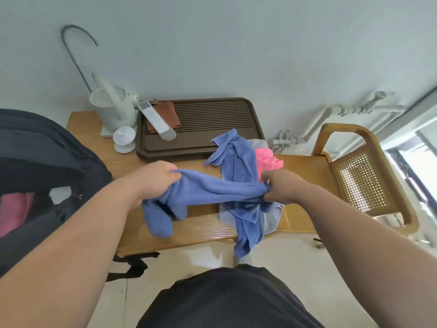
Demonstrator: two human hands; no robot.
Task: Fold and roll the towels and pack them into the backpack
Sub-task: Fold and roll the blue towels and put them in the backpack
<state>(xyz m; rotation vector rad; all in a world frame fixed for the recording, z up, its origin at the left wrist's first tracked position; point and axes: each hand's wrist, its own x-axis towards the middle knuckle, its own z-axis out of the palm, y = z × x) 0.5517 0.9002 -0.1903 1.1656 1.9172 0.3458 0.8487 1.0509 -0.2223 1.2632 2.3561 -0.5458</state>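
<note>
A blue towel [212, 189] is stretched above the wooden table [198, 228] between both hands. My left hand [157, 175] grips its left end, and loose folds hang down below that hand. My right hand [280, 187] pinches the right end. A second blue towel [236, 159] lies draped over a pale container [272, 218] at the table's right, one end hanging over the front edge. A pink towel [268, 159] sits behind it. The dark backpack [40, 157] stands open at the left, with something pink [14, 213] inside.
A brown slatted tray [212, 136] at the back holds a rust cloth [169, 113] and a white remote-like device [156, 119]. A white kettle [113, 107] and a lidded cup [124, 138] stand back left. A wooden chair [361, 176] is on the right.
</note>
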